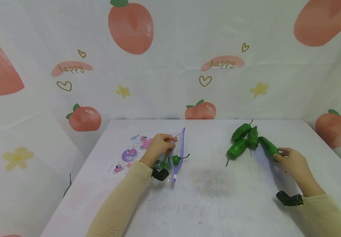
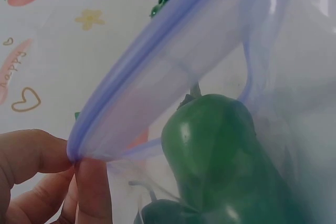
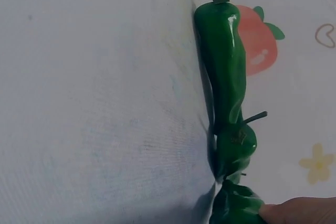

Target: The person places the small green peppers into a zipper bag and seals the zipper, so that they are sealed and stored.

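My left hand (image 1: 159,148) pinches the purple-edged mouth of a clear zip bag (image 1: 182,144) printed with pink and purple cartoons. In the left wrist view, thumb and finger hold the bag's purple rim (image 2: 131,59), and the mouth gapes. Inside lie green peppers (image 2: 210,145), one with its stem sticking out of the opening. Over at the right, my right hand (image 1: 294,164) grips the near end of a green pepper (image 1: 268,148) between thumb and fingers. Only a fingertip (image 3: 296,211) of that hand shows in the right wrist view, touching the pepper.
Beside the gripped pepper, three more green peppers (image 1: 253,137) lie close together on the white table (image 1: 217,210). A white cloth (image 1: 170,75) with peaches and "happy" prints hangs behind the table. Each wrist carries a black camera mount (image 1: 289,198).
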`<state>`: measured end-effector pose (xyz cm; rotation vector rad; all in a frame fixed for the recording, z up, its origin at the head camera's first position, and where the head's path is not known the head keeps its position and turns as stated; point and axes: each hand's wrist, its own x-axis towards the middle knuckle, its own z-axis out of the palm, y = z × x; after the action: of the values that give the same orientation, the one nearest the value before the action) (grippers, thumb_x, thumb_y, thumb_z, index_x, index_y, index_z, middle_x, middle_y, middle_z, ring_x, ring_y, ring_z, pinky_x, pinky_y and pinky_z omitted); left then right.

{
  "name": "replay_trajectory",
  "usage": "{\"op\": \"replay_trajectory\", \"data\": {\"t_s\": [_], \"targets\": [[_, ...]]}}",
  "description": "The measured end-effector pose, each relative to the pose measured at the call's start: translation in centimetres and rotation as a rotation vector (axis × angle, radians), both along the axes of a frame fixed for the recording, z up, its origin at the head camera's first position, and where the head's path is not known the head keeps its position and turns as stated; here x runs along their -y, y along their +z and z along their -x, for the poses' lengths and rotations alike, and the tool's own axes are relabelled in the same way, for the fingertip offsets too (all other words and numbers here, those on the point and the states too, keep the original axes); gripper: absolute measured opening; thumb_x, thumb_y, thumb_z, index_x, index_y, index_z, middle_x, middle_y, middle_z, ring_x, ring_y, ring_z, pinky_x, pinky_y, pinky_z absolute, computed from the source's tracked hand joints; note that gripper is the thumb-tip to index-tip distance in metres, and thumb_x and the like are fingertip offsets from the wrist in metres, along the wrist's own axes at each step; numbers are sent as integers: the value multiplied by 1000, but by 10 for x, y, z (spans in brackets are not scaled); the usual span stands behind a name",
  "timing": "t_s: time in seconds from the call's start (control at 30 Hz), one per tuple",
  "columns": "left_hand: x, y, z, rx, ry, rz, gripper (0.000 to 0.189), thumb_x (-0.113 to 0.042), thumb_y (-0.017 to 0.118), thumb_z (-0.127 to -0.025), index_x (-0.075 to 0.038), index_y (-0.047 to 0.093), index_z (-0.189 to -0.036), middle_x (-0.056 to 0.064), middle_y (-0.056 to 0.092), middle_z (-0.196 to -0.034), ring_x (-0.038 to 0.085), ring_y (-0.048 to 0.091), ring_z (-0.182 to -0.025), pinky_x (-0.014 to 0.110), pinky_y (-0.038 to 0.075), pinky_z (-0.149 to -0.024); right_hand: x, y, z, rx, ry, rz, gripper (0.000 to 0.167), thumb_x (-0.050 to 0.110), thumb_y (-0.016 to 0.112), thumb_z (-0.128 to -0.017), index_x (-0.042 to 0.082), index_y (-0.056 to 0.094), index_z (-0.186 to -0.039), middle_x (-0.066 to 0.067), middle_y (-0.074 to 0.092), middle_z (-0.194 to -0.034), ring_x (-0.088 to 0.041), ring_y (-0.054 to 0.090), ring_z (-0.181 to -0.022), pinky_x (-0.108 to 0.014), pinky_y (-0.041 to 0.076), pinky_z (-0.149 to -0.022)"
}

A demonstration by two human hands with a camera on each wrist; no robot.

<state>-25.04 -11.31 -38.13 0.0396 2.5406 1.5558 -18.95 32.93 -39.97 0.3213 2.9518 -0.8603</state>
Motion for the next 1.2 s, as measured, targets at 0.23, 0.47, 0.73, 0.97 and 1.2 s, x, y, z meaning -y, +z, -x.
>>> {"op": "replay_trajectory", "data": {"t_s": [0.23, 0.47, 0.73, 0.97, 1.2], "targets": [[-1, 0, 0, -3, 4, -3, 24, -2, 67, -83, 1, 71, -107, 4, 63, -76, 11, 57, -59, 23, 54, -60, -2, 0, -1, -75, 27, -14, 53, 16, 53, -95, -21, 40, -131, -43, 47, -124, -55, 52, -106, -49, 53, -71], [-1, 0, 1, -1, 7, -9, 24, -1, 67, -82, 2, 71, -106, 4, 63, -75, 11, 57, -59, 23, 54, -60, 1, 7, -3, -120, 40, -6, 53, 19, 52, -97, -19, 40, -133, -42, 48, -124, -57, 49, -112, -57, 49, -77], [0, 2, 0, 1, 5, -8, 25, -2, 67, -82, 2, 71, -106, 5, 64, -75, 11, 57, -58, 23, 54, -60, 10, 18, -2, -97, 42, 17, 56, 24, 50, -99, -16, 37, -137, -42, 46, -127, -57, 46, -116, -60, 49, -80], [0, 2, 0, 6, 5, -7, 25, -2, 68, -82, 1, 71, -106, 5, 63, -76, 12, 57, -59, 23, 54, -61, 17, 22, -2, -105, 51, 30, 56, 24, 51, -99, -16, 38, -137, -42, 47, -127, -58, 46, -116, -60, 50, -79], [-1, 1, 0, 4, 0, -11, 25, -2, 67, -82, 1, 71, -106, 4, 63, -75, 12, 57, -59, 23, 54, -60, 24, 28, -2, -95, 62, 42, 57, 24, 50, -100, -14, 36, -140, -41, 46, -129, -58, 45, -118, -62, 50, -81]]}}
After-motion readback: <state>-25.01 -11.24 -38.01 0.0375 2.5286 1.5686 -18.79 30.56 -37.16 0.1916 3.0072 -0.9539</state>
